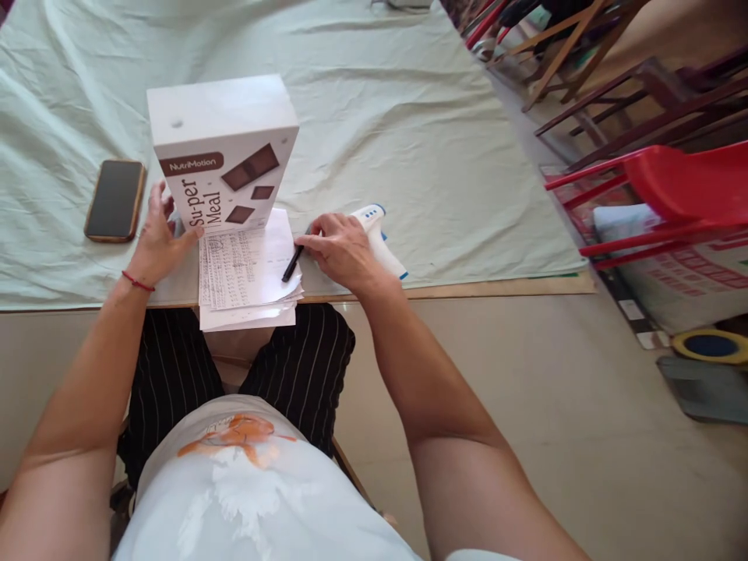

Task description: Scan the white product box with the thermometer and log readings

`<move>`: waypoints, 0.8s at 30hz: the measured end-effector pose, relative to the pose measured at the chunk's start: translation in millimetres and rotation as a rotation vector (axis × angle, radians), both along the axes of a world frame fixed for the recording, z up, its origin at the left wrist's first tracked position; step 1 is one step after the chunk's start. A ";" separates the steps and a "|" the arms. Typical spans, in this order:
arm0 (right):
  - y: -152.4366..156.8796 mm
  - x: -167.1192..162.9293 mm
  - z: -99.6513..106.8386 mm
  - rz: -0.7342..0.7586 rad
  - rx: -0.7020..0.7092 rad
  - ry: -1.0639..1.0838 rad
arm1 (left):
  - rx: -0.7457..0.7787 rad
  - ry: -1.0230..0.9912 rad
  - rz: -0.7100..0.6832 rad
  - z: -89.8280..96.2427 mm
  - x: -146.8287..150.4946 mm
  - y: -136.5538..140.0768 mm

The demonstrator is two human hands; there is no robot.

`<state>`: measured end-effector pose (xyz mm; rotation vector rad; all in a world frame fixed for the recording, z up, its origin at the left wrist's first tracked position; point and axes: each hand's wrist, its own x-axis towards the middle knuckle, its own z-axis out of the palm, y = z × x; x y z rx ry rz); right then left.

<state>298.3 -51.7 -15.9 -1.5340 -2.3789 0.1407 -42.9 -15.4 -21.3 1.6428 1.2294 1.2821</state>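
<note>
A white box (234,179) printed "NutriMotion Su-per Meal" stands upright on the cloth, at the back of a stack of papers (239,273). My left hand (160,238) grips its lower left edge, thumb on the front face and fingers along the side. Small dense handwriting fills much of the top sheet. In my right hand (339,245), a black pen (293,261) is held between thumb and fingers, its lower end over the papers' right edge. Just beyond that hand lies a white device with blue trim (379,238), shaped like an infrared thermometer and partly hidden by the hand.
A phone (115,200) in a brown case lies left of the box. Pale green cloth (409,117) covers the table, whose front edge runs before me. The stack overhangs that edge. A red plastic chair (683,187), wooden furniture and a printed sack (678,273) stand at the right.
</note>
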 end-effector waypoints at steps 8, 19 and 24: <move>-19.3 8.9 26.6 -0.119 0.085 0.225 | 0.196 0.480 0.073 1.3 39.0 -85.3; -69.3 -135.4 46.7 -0.165 -0.393 1.626 | 0.152 0.703 -0.034 -1.2 59.8 -95.7; -58.5 -129.4 18.0 -0.337 -0.384 1.553 | 0.149 0.717 -0.061 1.0 58.9 -96.5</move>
